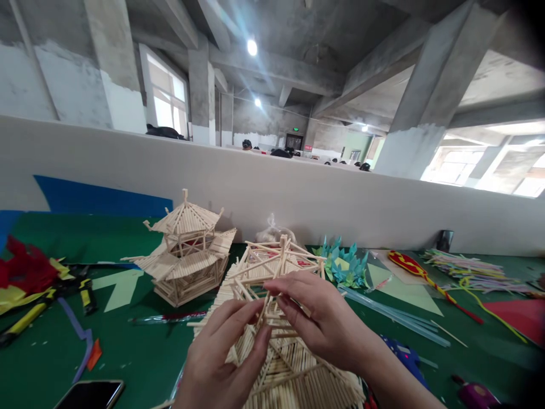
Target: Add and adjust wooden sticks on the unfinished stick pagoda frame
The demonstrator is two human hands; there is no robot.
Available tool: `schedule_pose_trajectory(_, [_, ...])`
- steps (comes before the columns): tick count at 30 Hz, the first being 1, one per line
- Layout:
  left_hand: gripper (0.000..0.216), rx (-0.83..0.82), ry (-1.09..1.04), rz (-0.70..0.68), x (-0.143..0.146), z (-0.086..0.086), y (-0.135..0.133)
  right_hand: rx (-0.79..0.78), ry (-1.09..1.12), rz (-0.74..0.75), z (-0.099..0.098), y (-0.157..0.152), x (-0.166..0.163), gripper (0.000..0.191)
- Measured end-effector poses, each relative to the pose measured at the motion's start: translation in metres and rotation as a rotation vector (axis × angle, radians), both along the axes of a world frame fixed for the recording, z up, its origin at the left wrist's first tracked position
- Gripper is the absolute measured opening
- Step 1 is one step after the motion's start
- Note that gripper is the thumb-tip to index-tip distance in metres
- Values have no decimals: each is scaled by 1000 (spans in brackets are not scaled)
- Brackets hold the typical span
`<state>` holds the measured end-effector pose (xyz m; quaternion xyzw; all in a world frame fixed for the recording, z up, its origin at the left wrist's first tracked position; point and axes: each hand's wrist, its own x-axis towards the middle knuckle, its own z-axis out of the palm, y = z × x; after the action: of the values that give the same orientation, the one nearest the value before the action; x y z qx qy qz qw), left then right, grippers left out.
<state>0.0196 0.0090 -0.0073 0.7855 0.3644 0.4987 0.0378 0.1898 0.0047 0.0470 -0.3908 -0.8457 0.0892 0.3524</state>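
Observation:
In front of me stands a model pavilion made of thin wooden sticks, its upper roof an open frame around a short post. My left hand pinches a thin wooden stick between thumb and index finger at the left side of that frame. From the right, my right hand reaches over the frame, its fingers closed at the upper end of the same stick. The fingers hide part of the joint. A second stick pavilion, with its roofs covered, stands behind to the left.
A phone and yellow-black cutters lie left on the green table. To the right are teal paper leaves, glue sticks, a blue glue gun and paper strips. A white partition runs behind.

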Motion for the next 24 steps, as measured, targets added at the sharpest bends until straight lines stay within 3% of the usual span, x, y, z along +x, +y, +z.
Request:
schedule_pose_trajectory(9, [12,114,138,78,7,22,12,-32,-8,20,2,0,-1,30])
schedule_pose_trajectory(16, [12,-9,208,147,15,30,20,-49,-6,35,3,-2,0,39])
schedule_pose_trajectory(20, [18,-37,166,139,16,33,20,-28,30,-45,-1,-4,5,35])
schedule_pose_trajectory(24, [18,-53,44,102,8,35,10,70,227,-227,-14,-3,27,30])
